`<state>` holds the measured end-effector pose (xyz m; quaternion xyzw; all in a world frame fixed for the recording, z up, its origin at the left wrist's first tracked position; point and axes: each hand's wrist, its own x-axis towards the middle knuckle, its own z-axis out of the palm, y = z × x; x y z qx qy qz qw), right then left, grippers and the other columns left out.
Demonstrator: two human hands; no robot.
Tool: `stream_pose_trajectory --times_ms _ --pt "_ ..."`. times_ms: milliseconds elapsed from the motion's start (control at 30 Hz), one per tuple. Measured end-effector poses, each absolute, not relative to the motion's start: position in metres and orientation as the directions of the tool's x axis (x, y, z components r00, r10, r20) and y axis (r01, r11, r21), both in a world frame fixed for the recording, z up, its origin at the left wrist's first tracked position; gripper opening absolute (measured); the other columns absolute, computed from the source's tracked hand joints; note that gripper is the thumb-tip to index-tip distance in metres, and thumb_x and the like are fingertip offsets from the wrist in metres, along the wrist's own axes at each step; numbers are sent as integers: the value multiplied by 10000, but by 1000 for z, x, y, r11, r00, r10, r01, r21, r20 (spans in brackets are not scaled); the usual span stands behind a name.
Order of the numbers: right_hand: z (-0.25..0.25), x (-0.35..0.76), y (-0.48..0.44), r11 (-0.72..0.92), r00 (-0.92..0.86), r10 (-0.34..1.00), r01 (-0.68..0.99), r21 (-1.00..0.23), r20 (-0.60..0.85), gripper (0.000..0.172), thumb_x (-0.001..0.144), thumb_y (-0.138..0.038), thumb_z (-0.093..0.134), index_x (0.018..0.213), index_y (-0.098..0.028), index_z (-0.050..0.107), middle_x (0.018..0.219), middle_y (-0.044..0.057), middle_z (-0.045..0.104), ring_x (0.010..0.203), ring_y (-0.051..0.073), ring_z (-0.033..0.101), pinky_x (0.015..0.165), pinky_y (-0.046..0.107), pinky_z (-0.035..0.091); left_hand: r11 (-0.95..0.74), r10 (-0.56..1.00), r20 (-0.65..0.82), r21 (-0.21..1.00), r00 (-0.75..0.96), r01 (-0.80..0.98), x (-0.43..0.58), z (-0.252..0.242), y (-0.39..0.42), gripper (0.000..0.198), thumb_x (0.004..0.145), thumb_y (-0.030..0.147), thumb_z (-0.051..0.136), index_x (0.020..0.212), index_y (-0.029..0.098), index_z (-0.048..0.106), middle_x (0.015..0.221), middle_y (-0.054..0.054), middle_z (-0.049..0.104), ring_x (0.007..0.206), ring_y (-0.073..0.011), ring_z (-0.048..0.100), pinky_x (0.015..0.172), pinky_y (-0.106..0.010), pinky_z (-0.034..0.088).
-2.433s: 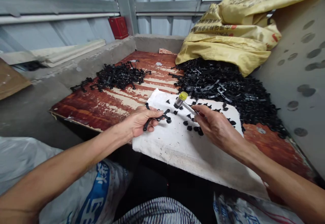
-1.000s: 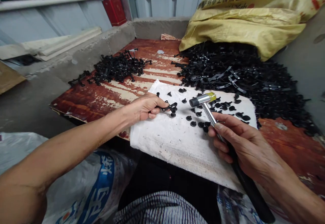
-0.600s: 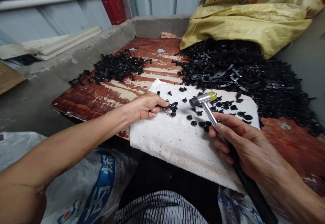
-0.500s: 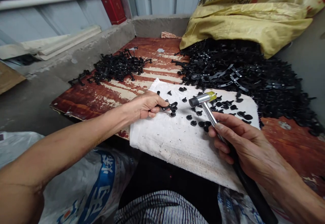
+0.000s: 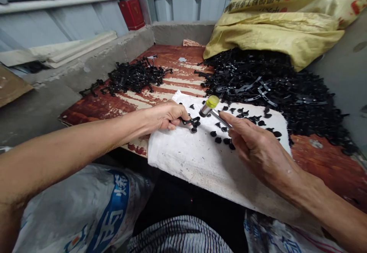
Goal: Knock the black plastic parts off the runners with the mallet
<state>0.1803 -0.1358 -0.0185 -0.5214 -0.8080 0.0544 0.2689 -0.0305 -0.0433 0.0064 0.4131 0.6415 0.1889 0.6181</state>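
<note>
Left hand (image 5: 169, 116): fingers pinched on a black jointed part (image 5: 195, 122), over white cloth (image 5: 177, 151). Right hand (image 5: 255, 142): fingers curled round a hammer (image 5: 207, 109), shiny metal head, yellow face. Disc-headed black pegs (image 5: 213, 134) strewn on cloth; flaking red-brown board (image 5: 97, 111) beneath.

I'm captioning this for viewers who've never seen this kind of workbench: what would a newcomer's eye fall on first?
Probably the big yellow sack at the upper right, bright above a heap of black parts. Then the yellow-tipped hammer near the centre, held in the right hand over a white cloth. The left hand grips a black jointed part to the hammer's left in the picture.
</note>
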Motion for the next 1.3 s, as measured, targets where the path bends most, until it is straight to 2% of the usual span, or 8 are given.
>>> stream_pose_trajectory --times_ms 267,400,567,733,867,933,1067,1300 --pt "-15 174 -137 492 -360 851 800 -342 383 511 888 -166 383 1363 -163 571 783 92 645 623 216 607 596 360 524 551 779 -618 756 109 353 -33 3 -42 236 669 8 629 523 161 523 333 39 397 285 -31 201 332 -181 108" --pt "-11 170 -141 516 -255 791 767 -382 556 504 923 -159 385 1410 -148 516 800 89 635 671 201 613 619 327 526 540 794 -599 774 105 332 -33 3 -44 293 674 -4 615 499 180 469 345 56 370 291 -30 204 330 -176 128" --pt "-11 171 -139 490 -376 852 816 -307 364 522 893 -155 364 1373 -160 568 745 74 617 532 181 538 493 319 471 561 777 -621 757 103 336 -31 6 -47 288 691 -11 617 497 166 499 348 51 374 288 -23 198 333 -168 114" --pt "-4 169 -145 433 -76 790 772 -465 609 489 947 -225 454 1433 -261 493 1025 109 671 751 226 644 668 374 532 582 757 -642 749 125 317 -31 7 -49 304 716 -13 605 487 159 502 350 25 405 294 -25 200 332 -170 85" --pt "-13 172 -140 440 -322 882 822 -361 343 499 896 -165 407 1357 -212 589 767 77 664 583 207 606 566 354 518 558 773 -621 763 129 327 -30 7 -52 282 740 -23 574 507 129 527 407 -9 482 292 -6 206 321 -161 106" --pt "-16 178 -138 451 -336 880 814 -367 336 486 895 -164 410 1341 -191 600 900 105 706 668 208 645 614 350 529 545 780 -611 770 136 332 -31 8 -53 276 762 -6 562 532 138 515 439 -5 497 302 -13 253 317 -151 134" --pt "-7 187 -140 382 -95 886 703 -599 454 459 884 -210 506 1336 -205 591 865 62 685 584 149 580 509 280 462 468 788 -565 808 246 358 -36 14 -53 244 834 79 505 600 147 520 523 -3 523 336 -40 335 297 -168 159" --pt "5 192 -146 -94 142 986 59 -994 -84 480 758 -428 717 1206 -279 629 632 -43 559 406 80 382 319 187 292 81 806 -325 888 494 453 -29 6 -47 253 873 135 544 638 170 458 583 13 555 382 -23 365 343 -174 197"
